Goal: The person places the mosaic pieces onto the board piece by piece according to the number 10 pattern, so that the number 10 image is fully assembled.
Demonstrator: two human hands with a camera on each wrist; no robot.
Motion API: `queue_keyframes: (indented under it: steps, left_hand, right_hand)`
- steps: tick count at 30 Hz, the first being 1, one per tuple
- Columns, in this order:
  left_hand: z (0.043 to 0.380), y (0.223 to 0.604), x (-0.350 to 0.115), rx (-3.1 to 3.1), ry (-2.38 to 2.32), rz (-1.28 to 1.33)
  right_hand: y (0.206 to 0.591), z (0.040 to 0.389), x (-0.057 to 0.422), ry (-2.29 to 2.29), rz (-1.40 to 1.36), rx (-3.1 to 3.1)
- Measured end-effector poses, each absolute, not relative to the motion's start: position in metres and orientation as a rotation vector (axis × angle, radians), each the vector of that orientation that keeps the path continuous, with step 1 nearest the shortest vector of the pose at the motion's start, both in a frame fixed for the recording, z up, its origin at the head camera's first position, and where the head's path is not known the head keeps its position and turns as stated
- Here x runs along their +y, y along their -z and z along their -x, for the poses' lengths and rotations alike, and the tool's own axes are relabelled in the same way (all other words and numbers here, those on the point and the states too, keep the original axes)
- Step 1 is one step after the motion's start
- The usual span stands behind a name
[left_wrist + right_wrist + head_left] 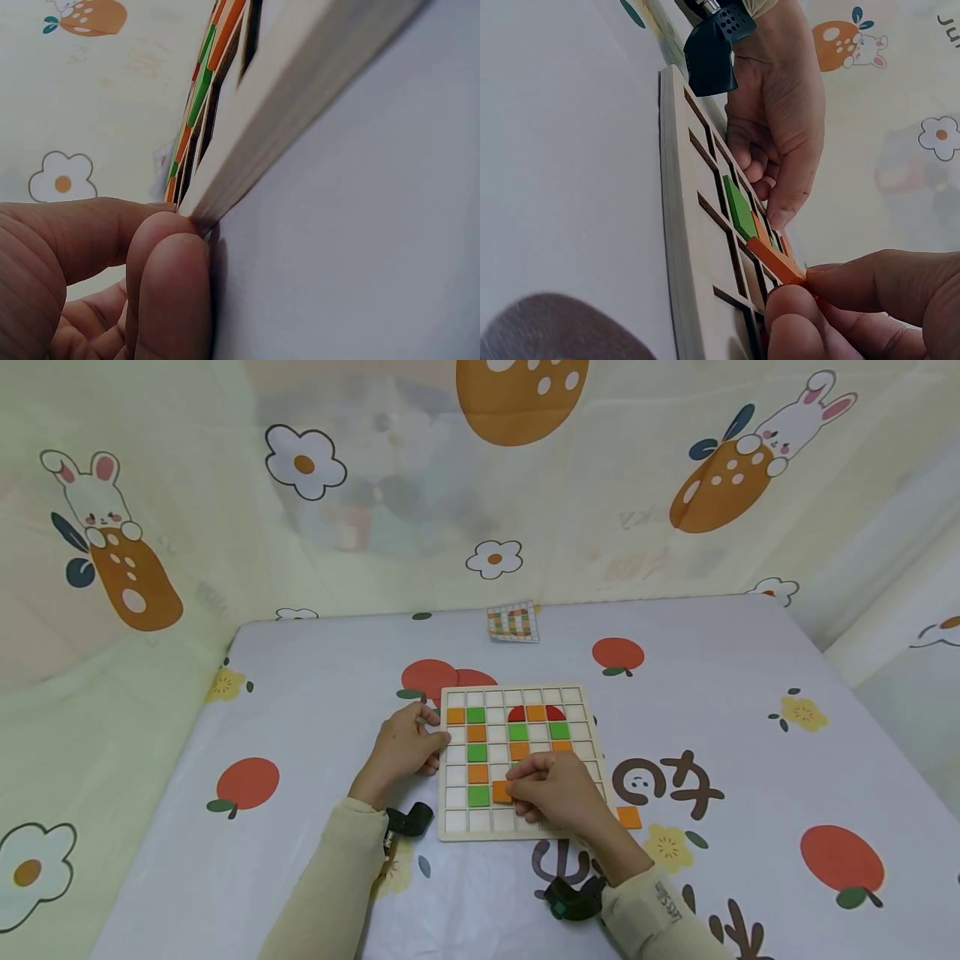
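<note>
A square wooden grid board (510,838) lies flat, with orange and green square tiles in several of its cells. My left hand (402,745) holds the board by its left edge; in the left wrist view the thumb and fingertips (176,262) meet at the rim. Between thumb and fingers, my right hand (558,789) pinches an orange square tile (502,792) over the lower middle cells. This tile (776,260) is tilted in the right wrist view, just right of a green tile (739,208). My right hand hides part of the board's lower right.
A loose orange tile (628,817) lies just right of the board. Behind the board, a small card (513,622) with a printed coloured grid is on the printed tablecloth (337,677). A patterned curtain (390,527) hangs behind the table.
</note>
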State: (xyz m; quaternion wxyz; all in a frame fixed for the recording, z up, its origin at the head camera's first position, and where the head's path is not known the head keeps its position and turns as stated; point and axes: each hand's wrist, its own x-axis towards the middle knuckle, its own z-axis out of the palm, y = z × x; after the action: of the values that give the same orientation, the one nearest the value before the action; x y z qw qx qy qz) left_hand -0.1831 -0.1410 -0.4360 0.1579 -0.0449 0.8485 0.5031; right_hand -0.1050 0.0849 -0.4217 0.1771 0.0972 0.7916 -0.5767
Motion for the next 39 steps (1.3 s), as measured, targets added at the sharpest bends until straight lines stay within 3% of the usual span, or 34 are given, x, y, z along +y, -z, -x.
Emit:
queue_keyframes:
  steps: [23, 29, 39]
  left_hand:
    - [0.184, 0.437, -0.141, 2.433, -1.435, 0.129]
    - [0.182, 0.437, -0.14, 2.427, -1.436, 0.13]
    - [0.183, 0.436, -0.142, 2.425, -1.437, 0.135]
  right_hand:
    - [0.422, 0.102, 0.091, 1.682, -0.201, 2.253]
    - [0.419, 0.092, 0.12, 1.689, -0.221, 2.316]
    - [0.416, 0.064, 0.188, 1.48, -0.52, 2.485]
